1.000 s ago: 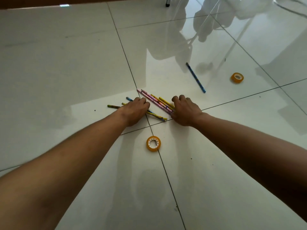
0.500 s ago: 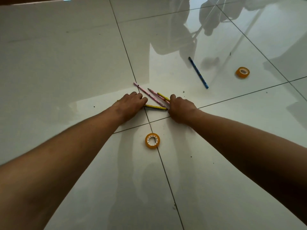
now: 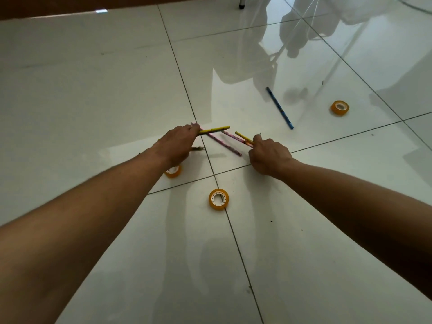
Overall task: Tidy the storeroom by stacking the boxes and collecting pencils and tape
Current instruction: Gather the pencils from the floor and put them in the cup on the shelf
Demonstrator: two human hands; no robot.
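Your pencils (image 3: pixel 221 140) sit at the middle of the tiled floor (image 3: pixel 93 90), by the crossing grout lines. Your left hand (image 3: pixel 175 146) grips a yellow pencil (image 3: pixel 215 130); your right hand (image 3: pixel 268 157) pinches two more, apparently. A pink pencil (image 3: pixel 224 143) lies loose between your hands and could roll on the glossy tile. A blue pencil (image 3: pixel 279 108) lies well apart towards the far right, easily forgotten. One tape roll (image 3: pixel 218 199) waits nearer you

Glossy white tile floor (image 3: pixel 93 94), dark grout lines crossing. Brown baseboard (image 3: pixel 70 7) along far edge. Bright reflections upper right; one dark furniture leg (image 3: pixel 242 2).
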